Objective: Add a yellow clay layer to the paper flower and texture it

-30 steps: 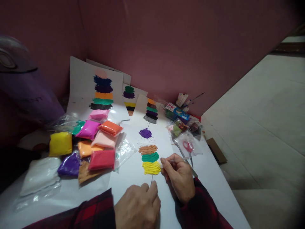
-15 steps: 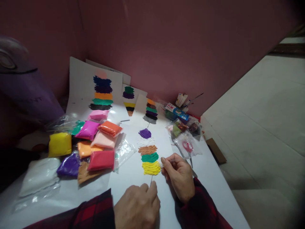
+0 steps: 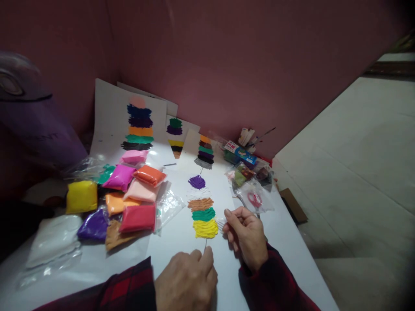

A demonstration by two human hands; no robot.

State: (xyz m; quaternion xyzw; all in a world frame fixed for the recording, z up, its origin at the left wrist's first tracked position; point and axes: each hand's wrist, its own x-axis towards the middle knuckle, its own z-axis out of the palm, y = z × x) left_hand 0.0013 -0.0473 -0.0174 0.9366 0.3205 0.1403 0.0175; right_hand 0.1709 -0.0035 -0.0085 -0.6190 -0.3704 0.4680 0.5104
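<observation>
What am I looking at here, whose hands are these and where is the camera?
The camera sits on a person's head, looking down at their own two bare hands; no machine is involved. The left hand rests flat on a white sheet, holding it down. The right hand pinches a small clear plastic tool at the yellow band of a striped clay picture. To the left lie bags of coloured modelling clay. Red-handled scissors in a plastic bag lie beyond the right hand, and finished pictures lean against the pink wall.
</observation>
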